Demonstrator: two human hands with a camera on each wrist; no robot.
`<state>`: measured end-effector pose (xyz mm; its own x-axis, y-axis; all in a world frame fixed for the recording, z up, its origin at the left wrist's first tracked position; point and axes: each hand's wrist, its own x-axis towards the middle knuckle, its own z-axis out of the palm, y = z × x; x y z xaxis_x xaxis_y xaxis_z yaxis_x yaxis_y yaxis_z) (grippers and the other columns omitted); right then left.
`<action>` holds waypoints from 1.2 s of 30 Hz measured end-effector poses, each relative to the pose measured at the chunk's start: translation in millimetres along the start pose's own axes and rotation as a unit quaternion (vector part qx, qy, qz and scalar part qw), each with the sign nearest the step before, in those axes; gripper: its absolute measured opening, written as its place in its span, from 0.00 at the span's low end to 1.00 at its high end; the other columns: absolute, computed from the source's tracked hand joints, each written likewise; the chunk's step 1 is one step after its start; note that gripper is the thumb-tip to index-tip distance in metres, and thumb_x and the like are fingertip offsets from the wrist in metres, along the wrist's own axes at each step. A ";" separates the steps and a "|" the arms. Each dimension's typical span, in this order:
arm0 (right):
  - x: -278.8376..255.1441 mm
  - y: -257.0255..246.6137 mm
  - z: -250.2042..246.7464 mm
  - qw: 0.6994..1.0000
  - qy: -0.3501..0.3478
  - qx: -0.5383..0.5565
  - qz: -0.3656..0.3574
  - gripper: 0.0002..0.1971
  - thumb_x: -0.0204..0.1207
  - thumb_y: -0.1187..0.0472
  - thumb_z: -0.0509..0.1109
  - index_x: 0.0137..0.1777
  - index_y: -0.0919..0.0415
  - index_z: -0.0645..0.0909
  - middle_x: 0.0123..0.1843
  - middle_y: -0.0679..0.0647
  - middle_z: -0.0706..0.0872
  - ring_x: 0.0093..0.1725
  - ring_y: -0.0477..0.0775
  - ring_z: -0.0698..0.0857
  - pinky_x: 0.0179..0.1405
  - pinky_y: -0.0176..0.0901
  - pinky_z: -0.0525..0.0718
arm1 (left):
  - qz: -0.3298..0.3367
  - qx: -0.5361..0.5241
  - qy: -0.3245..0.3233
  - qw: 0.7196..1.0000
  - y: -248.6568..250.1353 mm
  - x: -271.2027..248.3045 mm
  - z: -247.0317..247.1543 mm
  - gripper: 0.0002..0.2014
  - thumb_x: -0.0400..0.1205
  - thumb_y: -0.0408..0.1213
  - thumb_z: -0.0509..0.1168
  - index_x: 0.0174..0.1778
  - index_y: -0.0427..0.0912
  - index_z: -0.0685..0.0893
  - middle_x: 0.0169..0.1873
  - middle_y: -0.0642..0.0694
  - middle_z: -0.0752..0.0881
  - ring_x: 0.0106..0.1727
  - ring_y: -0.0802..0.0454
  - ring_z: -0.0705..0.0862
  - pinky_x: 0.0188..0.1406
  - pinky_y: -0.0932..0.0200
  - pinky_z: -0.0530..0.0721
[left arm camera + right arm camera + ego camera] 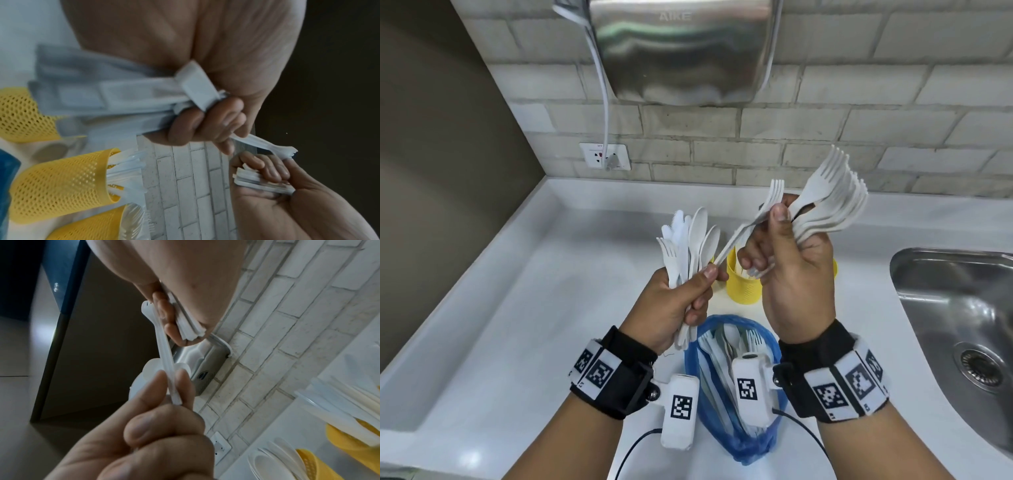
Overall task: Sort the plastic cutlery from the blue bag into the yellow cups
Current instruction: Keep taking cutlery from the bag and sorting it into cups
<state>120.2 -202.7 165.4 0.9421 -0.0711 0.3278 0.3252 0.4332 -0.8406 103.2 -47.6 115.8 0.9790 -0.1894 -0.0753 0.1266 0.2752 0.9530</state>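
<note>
My left hand [705, 277] grips a mixed bunch of white knives, spoons and forks [683, 246] above the counter. Its thumb and forefinger also pinch the handle end of a single fork [743, 233]. My right hand [780, 222] holds a fanned stack of forks [832, 198], and its thumb presses the same single fork near the tines. The right wrist view shows that fork [164, 353] spanning both hands. The blue bag [732, 428] lies below my wrists with cutlery inside. A yellow cup [743, 287] stands behind the hands. Three yellow mesh cups [61, 186] with cutlery show in the left wrist view.
A steel sink [945, 308] is set into the white counter [517, 325] at the right. A metal hand dryer [681, 51] hangs on the brick wall above, its cord plugged into a socket [606, 156]. A dark wall closes the left side.
</note>
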 end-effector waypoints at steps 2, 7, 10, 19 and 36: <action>-3.3 2.4 0.8 1.000 0.004 -0.017 0.020 0.12 0.85 0.53 0.69 0.51 0.62 0.75 0.27 0.44 0.71 0.26 0.49 0.69 0.30 0.47 0.72 | 0.009 0.012 0.012 1.000 -0.3 1.3 1.8 0.12 0.82 0.44 0.70 0.47 0.38 0.90 0.24 0.46 0.68 0.22 0.53 0.64 0.23 0.62 0.65; -9.1 10.7 3.3 0.992 0.013 -0.120 0.030 0.08 0.80 0.60 0.74 0.50 0.65 0.82 0.27 0.39 0.80 0.27 0.43 0.78 0.32 0.40 0.79 | 0.049 0.066 0.023 0.996 3.9 1.4 8.1 0.08 0.83 0.42 0.71 0.42 0.43 0.88 0.24 0.42 0.70 0.23 0.48 0.66 0.24 0.60 0.71; -5.1 14.9 2.7 0.986 0.048 -0.149 0.061 0.07 0.82 0.63 0.76 0.47 0.66 0.81 0.24 0.40 0.80 0.24 0.43 0.78 0.29 0.38 0.77 | 0.057 0.129 0.027 0.990 6.7 -1.0 9.5 0.10 0.84 0.44 0.71 0.37 0.49 0.87 0.22 0.44 0.74 0.24 0.48 0.70 0.28 0.56 0.75; -5.4 6.2 5.0 0.989 0.001 -0.102 0.104 0.14 0.83 0.56 0.71 0.51 0.69 0.86 0.24 0.41 0.83 0.23 0.38 0.81 0.23 0.28 0.76 | 0.062 0.170 0.002 0.983 11.9 -6.1 13.7 0.11 0.81 0.47 0.71 0.37 0.46 0.85 0.20 0.47 0.76 0.23 0.49 0.72 0.27 0.56 0.76; -17.4 -6.4 5.6 0.971 -0.045 -0.201 -0.119 0.07 0.89 0.59 0.64 0.50 0.51 0.81 0.37 0.40 0.84 0.34 0.44 0.83 0.38 0.41 0.80 | 0.171 0.240 0.139 0.945 7.7 4.0 11.8 0.06 0.85 0.40 0.70 0.54 0.46 0.91 0.25 0.61 0.84 0.26 0.59 0.78 0.30 0.64 0.78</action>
<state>101.3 -199.2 167.5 0.8315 -0.0388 0.5541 0.5552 0.0266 -0.8313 106.2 -57.3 126.3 0.9623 0.1070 0.2500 -0.2260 -0.1967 0.9541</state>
